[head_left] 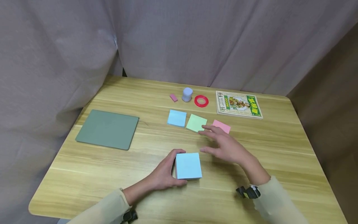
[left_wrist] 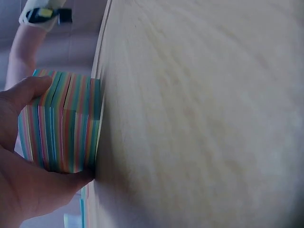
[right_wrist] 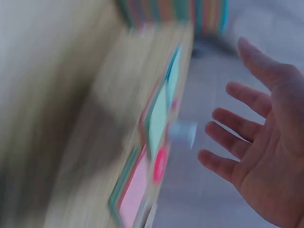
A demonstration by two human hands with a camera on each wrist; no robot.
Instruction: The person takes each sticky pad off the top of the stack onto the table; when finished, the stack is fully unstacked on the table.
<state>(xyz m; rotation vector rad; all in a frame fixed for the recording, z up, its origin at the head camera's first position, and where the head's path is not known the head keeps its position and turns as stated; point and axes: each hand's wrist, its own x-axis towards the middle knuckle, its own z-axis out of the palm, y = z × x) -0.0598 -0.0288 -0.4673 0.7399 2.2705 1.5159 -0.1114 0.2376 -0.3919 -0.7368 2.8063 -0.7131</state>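
A tall stack of sticky notes [head_left: 188, 166] with a blue top stands near the table's front; the left wrist view shows its many-coloured striped sides [left_wrist: 59, 126]. My left hand [head_left: 162, 172] grips this stack from its left side, thumb along the near face and fingers round the far one. To the right, my right hand [head_left: 223, 144] hovers over the table with spread fingers and holds nothing. Beyond it lie three thin sticky note pads: blue [head_left: 177, 118], green [head_left: 196, 123] and pink [head_left: 221, 126]. The right hand partly covers the green and pink ones in the head view.
A grey-green notebook [head_left: 107, 129] lies at the left. Along the back are a small pink block [head_left: 173, 98], a pale lidded jar [head_left: 187, 94], a red tape ring [head_left: 201, 101] and an illustrated booklet [head_left: 238, 105]. Grey curtains [head_left: 179, 40] hang behind the wooden table [head_left: 92, 174].
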